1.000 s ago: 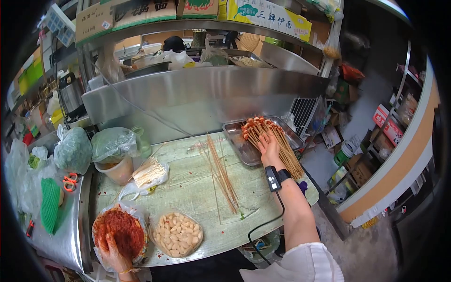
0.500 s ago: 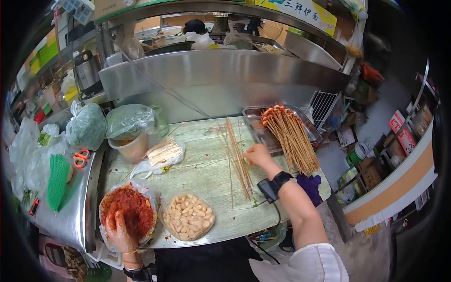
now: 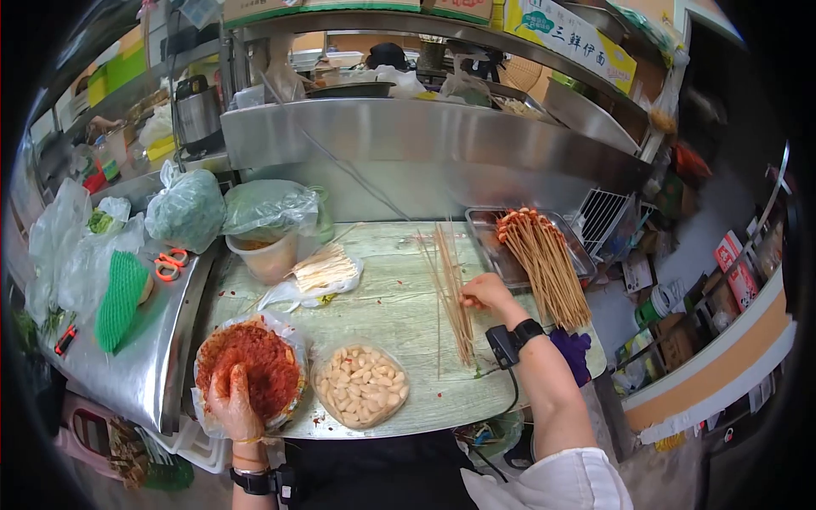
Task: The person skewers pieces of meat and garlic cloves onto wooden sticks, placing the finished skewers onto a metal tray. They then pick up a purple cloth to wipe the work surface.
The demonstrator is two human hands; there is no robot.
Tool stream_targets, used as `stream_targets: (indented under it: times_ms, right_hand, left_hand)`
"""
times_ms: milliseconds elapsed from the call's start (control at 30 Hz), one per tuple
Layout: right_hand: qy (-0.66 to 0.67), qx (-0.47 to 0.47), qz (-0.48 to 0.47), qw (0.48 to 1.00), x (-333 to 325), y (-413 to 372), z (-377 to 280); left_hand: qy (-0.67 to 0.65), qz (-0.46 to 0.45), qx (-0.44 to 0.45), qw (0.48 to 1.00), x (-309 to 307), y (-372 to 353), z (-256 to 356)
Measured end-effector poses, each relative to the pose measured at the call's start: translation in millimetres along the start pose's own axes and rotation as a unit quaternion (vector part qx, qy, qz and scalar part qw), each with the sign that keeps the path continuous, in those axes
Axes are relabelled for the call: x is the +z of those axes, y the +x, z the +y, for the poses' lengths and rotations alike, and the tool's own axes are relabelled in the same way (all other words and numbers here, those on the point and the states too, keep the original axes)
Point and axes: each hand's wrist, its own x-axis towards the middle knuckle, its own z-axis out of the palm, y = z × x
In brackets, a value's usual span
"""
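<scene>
My left hand [image 3: 235,412], in what looks like a thin clear glove, reaches into red chilli paste [image 3: 268,361] in a plastic-lined bowl [image 3: 299,361]. Its fingers are bent together, with tips sunk in the paste, so what they grip is hidden. Beside that bowl stands a clear tub of pale, peeled garlic-like cloves [image 3: 360,385]. My right hand [image 3: 489,293] is closed in a pinch at the edge of a loose bundle of bamboo skewers [image 3: 452,297] lying on the table. A skewer seems to be between its fingertips, though the fingers partly cover it.
Behind my right hand, a metal tray [image 3: 489,246] holds many loaded skewers [image 3: 548,268]. Pale strips [image 3: 325,270] lie on a plastic bag near a bag-covered tub [image 3: 265,255]. Orange scissors [image 3: 171,264] and green foam netting [image 3: 121,302] rest at the left. A purple cloth [image 3: 571,353] lies at the right.
The camera view has shifted, so the scene sits further right. My left hand stays in the paste, and my right hand has drawn slightly nearer along the skewers, fingers still pinched.
</scene>
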Motion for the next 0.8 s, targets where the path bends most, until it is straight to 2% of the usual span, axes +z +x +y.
stream_targets:
  times_ms: [67, 100, 200, 300, 367, 433, 533, 600, 667, 733, 800]
  right_hand:
    - [0.118, -0.034, -0.034, 0.992, -1.8, -30.0, -20.6]
    - [0.113, -0.035, -0.042, 0.992, -2.1, -41.5, -31.1]
    - [0.153, -0.052, -0.063, 0.985, -3.8, -74.1, -57.6]
    - [0.171, -0.149, -0.031, 0.973, -3.8, -89.5, -59.7]
    - [0.157, -0.202, 0.035, 0.966, 0.1, -104.4, -67.1]
    - [0.18, -0.258, 0.069, 0.947, 1.7, -116.3, -70.7]
    - [0.204, -0.336, 0.101, 0.914, 9.1, -134.8, -71.0]
    - [0.176, -0.365, 0.084, 0.91, 8.0, -138.6, -62.6]
    - [0.111, -0.406, 0.196, 0.886, 14.1, -148.2, -59.9]
    - [0.123, -0.395, 0.184, 0.892, 11.9, -158.6, -55.0]
    - [0.111, -0.401, 0.191, 0.889, 13.4, -165.8, -54.3]
  left_hand:
    - [-0.042, 0.0, -0.002, 0.999, 0.9, 0.0, -0.8]
    - [-0.04, 0.009, -0.004, 0.999, 0.5, 0.1, 0.1]
    - [0.076, -0.004, 0.03, 0.997, 0.5, -1.5, 9.4]
    - [0.102, 0.007, 0.045, 0.994, -1.4, -0.8, 9.0]
    - [-0.044, -0.009, -0.002, 0.999, -9.2, 5.2, -10.7]
    - [-0.205, -0.031, -0.037, 0.978, -11.5, 11.4, 0.1]
    - [-0.229, -0.016, -0.05, 0.972, -27.0, 23.3, 22.8]
    - [-0.197, -0.023, -0.063, 0.978, -42.0, 31.4, 29.3]
    - [-0.099, -0.055, -0.071, 0.991, -52.1, 36.7, 30.1]
    - [-0.056, -0.049, -0.07, 0.995, -55.7, 38.6, 28.3]
    - [0.078, -0.093, -0.051, 0.991, -65.7, 43.5, 17.9]
